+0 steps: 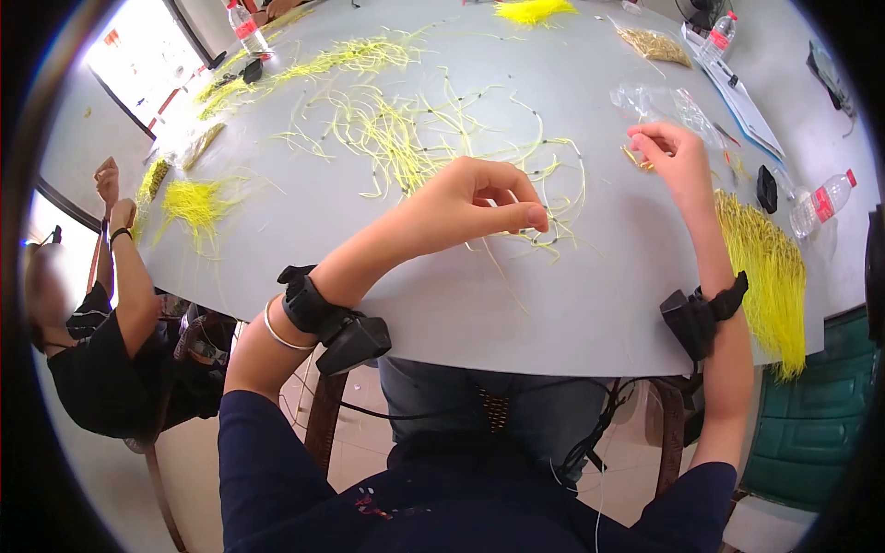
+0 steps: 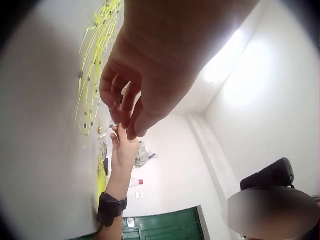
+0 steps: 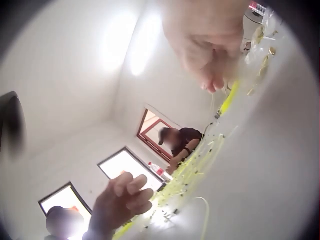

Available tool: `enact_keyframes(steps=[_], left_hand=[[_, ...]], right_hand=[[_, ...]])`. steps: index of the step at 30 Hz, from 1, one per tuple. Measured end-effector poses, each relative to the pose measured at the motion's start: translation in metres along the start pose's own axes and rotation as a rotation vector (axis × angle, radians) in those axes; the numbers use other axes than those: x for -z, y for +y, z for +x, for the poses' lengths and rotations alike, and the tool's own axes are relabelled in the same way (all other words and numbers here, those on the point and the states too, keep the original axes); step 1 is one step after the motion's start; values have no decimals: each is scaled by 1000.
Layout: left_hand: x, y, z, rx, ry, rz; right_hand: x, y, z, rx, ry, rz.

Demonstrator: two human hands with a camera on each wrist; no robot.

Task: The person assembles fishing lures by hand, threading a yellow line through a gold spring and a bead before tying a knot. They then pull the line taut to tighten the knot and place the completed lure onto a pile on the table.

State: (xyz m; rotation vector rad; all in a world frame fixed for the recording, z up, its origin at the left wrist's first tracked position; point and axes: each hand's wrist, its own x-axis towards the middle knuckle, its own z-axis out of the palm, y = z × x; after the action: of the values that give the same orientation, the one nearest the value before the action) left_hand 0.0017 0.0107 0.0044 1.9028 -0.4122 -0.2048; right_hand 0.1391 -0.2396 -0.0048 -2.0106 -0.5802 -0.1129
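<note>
My left hand (image 1: 475, 205) is over the near middle of the table, its fingers loosely bent and its thumb (image 1: 527, 217) extended toward the fingertips. No held item shows there. Beneath and beyond it lies a loose tangle of yellow-green strands (image 1: 396, 138) with small dark pieces along them. A single pale strand (image 1: 505, 276) trails on the table just this side of that hand. Farther right, my right hand (image 1: 676, 152) has bent fingers, tips gathered close over small gold-coloured pieces (image 1: 636, 158); I cannot tell whether it pinches one. Close by is a clear plastic bag (image 1: 678, 109).
A thick yellow bundle (image 1: 770, 276) hangs over the table's right edge, near a bottle (image 1: 823, 203) and a black object (image 1: 766, 189). A clipboard (image 1: 742, 106) and a bag of gold pieces (image 1: 653, 46) lie farther back. Another person (image 1: 106, 341) sits at left, near more strands (image 1: 195, 207).
</note>
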Motion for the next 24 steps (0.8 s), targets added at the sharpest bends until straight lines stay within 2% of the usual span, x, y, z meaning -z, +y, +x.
enact_keyframes(steps=[1,5,7,8,10,13,16,20,23,24], left_hand=[[0,0,0,-7,8,4],[0,0,0,-2,11,-26],[-1,0,-1,7,-4,-17],[-2,-1,0,8,-5,-15],[-5,-8,2,-94,36,-58],[-3,-10,2,-81,38,-43],[-3,-10,2,-78,37,-26],[-4,-10,2,-82,26,-34],[-5,-10,3,-76,25,-57],[-5,-10,3,-82,24,-42]], right_hand=[[-2,0,1,12,40,-117],[-3,-2,1,-79,90,-106],[-1,19,5,90,153,-325],[-1,26,5,90,154,-323],[-3,32,4,139,77,-425],[-3,31,1,184,24,-515],[-6,22,-1,89,-21,-454],[-8,21,-1,85,-35,-468],[-12,19,-2,124,36,-446],[-13,22,-1,199,66,-428]])
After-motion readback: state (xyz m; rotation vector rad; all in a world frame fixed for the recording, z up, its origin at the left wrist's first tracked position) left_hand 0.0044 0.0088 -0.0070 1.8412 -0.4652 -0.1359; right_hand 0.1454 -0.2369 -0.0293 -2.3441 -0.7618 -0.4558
